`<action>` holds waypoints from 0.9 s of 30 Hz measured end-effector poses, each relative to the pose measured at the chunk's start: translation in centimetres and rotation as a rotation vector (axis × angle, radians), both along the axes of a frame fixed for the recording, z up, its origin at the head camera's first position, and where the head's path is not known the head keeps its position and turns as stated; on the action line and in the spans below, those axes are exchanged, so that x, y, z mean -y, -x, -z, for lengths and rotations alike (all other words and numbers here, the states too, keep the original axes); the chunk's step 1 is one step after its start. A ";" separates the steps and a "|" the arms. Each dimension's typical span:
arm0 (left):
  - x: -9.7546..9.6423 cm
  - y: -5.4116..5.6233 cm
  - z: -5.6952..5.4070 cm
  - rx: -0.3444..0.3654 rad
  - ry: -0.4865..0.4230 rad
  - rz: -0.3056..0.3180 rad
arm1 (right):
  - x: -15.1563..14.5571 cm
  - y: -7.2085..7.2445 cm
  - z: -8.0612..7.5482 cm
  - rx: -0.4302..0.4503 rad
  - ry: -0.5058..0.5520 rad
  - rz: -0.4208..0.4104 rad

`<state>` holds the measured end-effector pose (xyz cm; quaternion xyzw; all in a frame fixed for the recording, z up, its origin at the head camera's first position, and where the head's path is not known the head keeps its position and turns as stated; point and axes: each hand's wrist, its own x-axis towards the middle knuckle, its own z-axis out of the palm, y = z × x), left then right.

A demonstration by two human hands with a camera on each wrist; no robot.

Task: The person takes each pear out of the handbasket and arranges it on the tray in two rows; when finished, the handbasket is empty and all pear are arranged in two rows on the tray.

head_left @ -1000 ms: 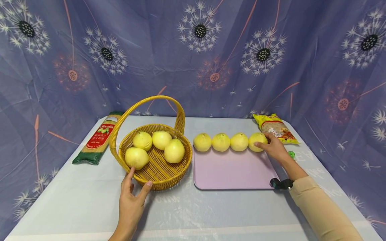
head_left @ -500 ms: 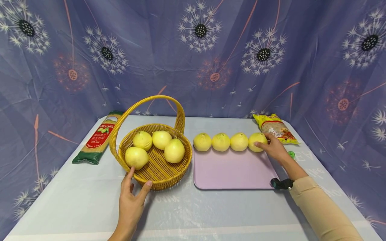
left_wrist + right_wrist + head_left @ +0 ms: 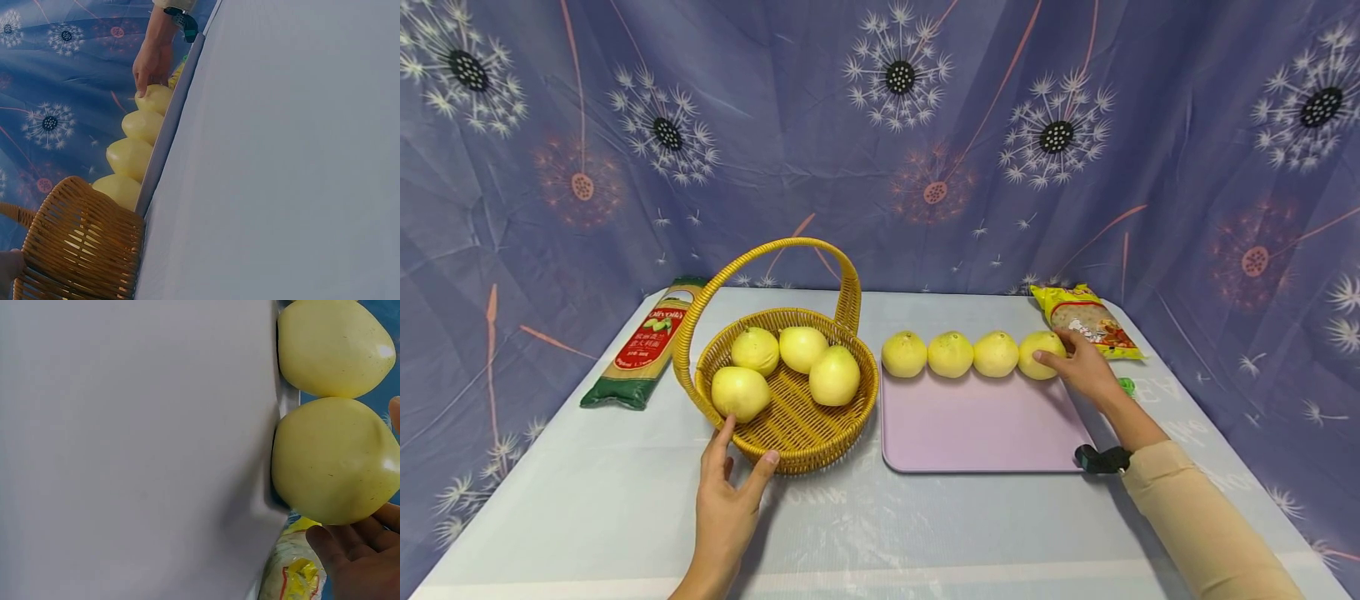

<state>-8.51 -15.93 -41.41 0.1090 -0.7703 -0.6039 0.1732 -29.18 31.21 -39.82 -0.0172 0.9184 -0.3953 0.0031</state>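
Nothing has visibly moved since the earlier frame: both hands and all the fruit keep their places. At the right end of a row of four, the end fruit [image 3: 1032, 342], round and yellow, sits at the far right corner of a pale purple tray [image 3: 985, 425], touching its neighbour. Thumb and fingers of the right hand [image 3: 1086, 367] are clasped on it from the right side. Three other yellow fruits [image 3: 950, 354] complete the row along the tray's far edge. Just left of the tray stands a yellow-brown woven basket [image 3: 820, 455] with a tall arched handle [image 3: 767, 246], four more fruits [image 3: 835, 379] lying towards its back and sides. At its near rim, the left hand [image 3: 726, 500] touches the wickerwork with thumb and forefinger spread apart (the other fingers are partly hidden). Behind the right hand lies a yellow food packet [image 3: 1093, 325], with a small green object [image 3: 1126, 386] nearby, too small to identify. Left of the basket, a green-ended pasta packet [image 3: 647, 346] lies aslant on the white table covering [image 3: 925, 533], and a blue-purple dandelion-print curtain [image 3: 820, 92] hangs behind everything.
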 end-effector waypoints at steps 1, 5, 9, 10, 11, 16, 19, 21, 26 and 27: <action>0.0 0.0 0.0 0.001 -0.001 0.000 | 0.0 -0.1 -0.1 -0.005 -0.003 0.001; 0.0 0.0 0.0 0.004 -0.004 0.003 | 0.1 -0.4 -0.8 -0.030 -0.008 -0.006; 0.0 0.0 0.0 0.000 -0.005 0.001 | 0.5 -0.5 -1.6 -0.063 -0.012 -0.015; 0.0 0.0 0.0 -0.002 -0.005 0.001 | 0.6 -0.6 -1.8 -0.071 -0.014 -0.017; 0.0 0.0 0.0 -0.004 -0.005 0.001 | 0.8 -0.7 -2.0 -0.081 -0.015 -0.020; 0.0 0.0 0.1 -0.005 -0.003 -0.003 | 1.7 -1.1 -2.9 -0.121 0.003 -0.042; 0.0 0.0 0.0 -0.002 -0.004 -0.003 | 2.3 -1.3 -3.3 -0.150 0.008 -0.048; 0.0 0.0 0.0 -0.002 -0.006 -0.002 | 2.6 -1.4 -3.5 -0.167 0.006 -0.050; 0.0 0.0 0.0 -0.002 -0.008 -0.001 | 3.5 -1.6 -3.9 -0.212 0.023 -0.063; 0.0 0.0 0.1 -0.003 -0.008 -0.001 | 3.8 -1.7 -4.1 -0.213 0.032 -0.068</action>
